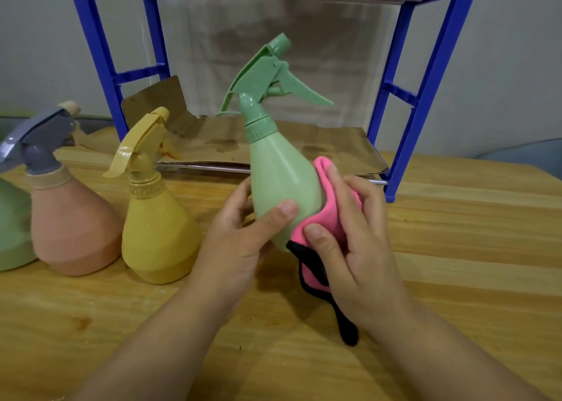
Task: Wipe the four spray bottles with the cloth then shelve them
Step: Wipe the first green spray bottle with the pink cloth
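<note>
Four spray bottles show: your left hand [240,236] grips one green bottle [282,175], tilted. Your right hand [355,239] presses the single pink cloth [331,215] against it. Three bottles stand on the bench [456,248] left of your left hand: yellow [158,230], peach [73,227], green [12,227].

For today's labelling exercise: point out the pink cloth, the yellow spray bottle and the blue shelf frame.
pink cloth [330,215]: head view, on the fold against the held green bottle.
yellow spray bottle [159,233]: head view, on its body.
blue shelf frame [425,96]: head view, on its right front post.
</note>
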### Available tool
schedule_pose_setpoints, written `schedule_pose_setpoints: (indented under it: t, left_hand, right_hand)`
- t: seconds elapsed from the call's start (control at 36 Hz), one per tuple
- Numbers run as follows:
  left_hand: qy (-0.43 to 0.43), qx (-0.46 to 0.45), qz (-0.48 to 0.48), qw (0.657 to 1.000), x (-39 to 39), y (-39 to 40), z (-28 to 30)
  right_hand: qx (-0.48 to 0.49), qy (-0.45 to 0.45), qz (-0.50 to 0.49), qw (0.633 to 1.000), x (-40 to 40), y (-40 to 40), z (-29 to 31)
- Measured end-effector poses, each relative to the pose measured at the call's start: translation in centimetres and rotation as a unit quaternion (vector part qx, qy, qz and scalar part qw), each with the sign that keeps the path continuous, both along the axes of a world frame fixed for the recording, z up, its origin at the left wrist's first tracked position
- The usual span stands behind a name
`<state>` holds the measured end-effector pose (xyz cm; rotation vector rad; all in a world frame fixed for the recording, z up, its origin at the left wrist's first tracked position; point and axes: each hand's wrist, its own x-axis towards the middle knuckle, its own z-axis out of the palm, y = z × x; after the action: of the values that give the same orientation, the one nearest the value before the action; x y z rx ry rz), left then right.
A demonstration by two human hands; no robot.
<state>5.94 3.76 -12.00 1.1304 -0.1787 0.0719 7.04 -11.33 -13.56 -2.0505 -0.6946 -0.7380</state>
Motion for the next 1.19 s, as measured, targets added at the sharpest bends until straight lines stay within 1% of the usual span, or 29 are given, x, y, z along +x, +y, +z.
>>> schedule_pose_setpoints:
  t: [0.06,0.11,0.17,0.22,0.25,0.28,0.33,0.47,0.56,0.58,0.64,0.69,0.78,0.83,0.92,1.06,1.11,1.19]
  left_hand:
    - [-0.011,0.006,0.003,1.0,0.0,0.2,0.0]
    - [-0.019,0.004,-0.007,1.0,-0.1,0.3,0.0]
    - [-0.012,-0.019,-0.023,0.999,-0.2,0.3,0.1]
    - [0.012,-0.043,-0.045,0.998,-0.3,0.3,0.1]
    - [0.024,-0.044,-0.058,0.997,-0.3,0.2,0.1]
    - [0.032,-0.039,-0.07,0.996,-0.3,0.2,0.1]
    - [0.034,-0.014,-0.078,0.996,-0.2,0.1,0.1]
    - [0.02,0.047,-0.069,0.996,-0.1,0.1,-0.2]
    - [0.001,0.066,-0.057,0.996,-0.3,0.1,-0.1]
    - [-0.004,0.059,-0.052,0.997,-0.3,0.2,-0.1]
    - [0.0,0.047,-0.047,0.998,-0.2,0.3,-0.2]
    - [0.001,0.054,-0.051,0.997,-0.1,0.5,-0.4]
    - [0.011,0.063,-0.062,0.996,-0.2,0.6,-0.4]
    - [0.023,0.064,-0.059,0.996,-0.1,0.6,-0.5]
    - [0.039,0.08,-0.04,0.995,0.0,0.7,-0.7]
    - [0.059,0.148,0.003,0.987,0.2,0.7,-0.9]
    - [0.069,0.167,0.024,0.983,0.2,0.7,-0.9]
    - [0.075,0.19,0.059,0.977,0.3,0.5,-1.0]
  right_hand:
    - [0.016,0.023,0.017,0.999,0.0,-0.1,0.1]
    - [0.066,0.081,0.057,0.993,0.0,-0.3,0.4]
    - [0.17,0.158,0.124,0.965,0.1,-0.6,0.9]
    - [0.276,0.234,0.167,0.917,0.2,-0.8,1.0]
    - [0.301,0.256,0.168,0.903,0.2,-0.8,0.9]
    - [0.306,0.261,0.162,0.901,0.2,-0.8,0.9]
    - [0.279,0.242,0.132,0.92,0.3,-0.8,0.7]
    - [0.179,0.15,0.065,0.97,0.6,-0.7,0.3]
    - [0.116,0.1,0.052,0.987,0.6,-0.7,0.0]
    - [0.112,0.103,0.053,0.987,0.7,-0.7,0.0]
    - [0.142,0.136,0.071,0.978,0.9,-0.8,0.0]
    - [0.185,0.195,0.094,0.959,1.0,-0.9,-0.1]
    - [0.243,0.287,0.124,0.918,1.0,-1.1,0.1]
    - [0.243,0.313,0.115,0.911,1.0,-1.4,0.3]
    - [0.209,0.306,0.074,0.926,1.1,-1.6,0.3]
    - [0.094,0.268,0.013,0.959,1.1,-1.8,0.4]
    - [0.064,0.253,0.002,0.965,1.0,-1.8,0.7]
    - [0.045,0.251,-0.022,0.967,1.1,-2.3,0.7]
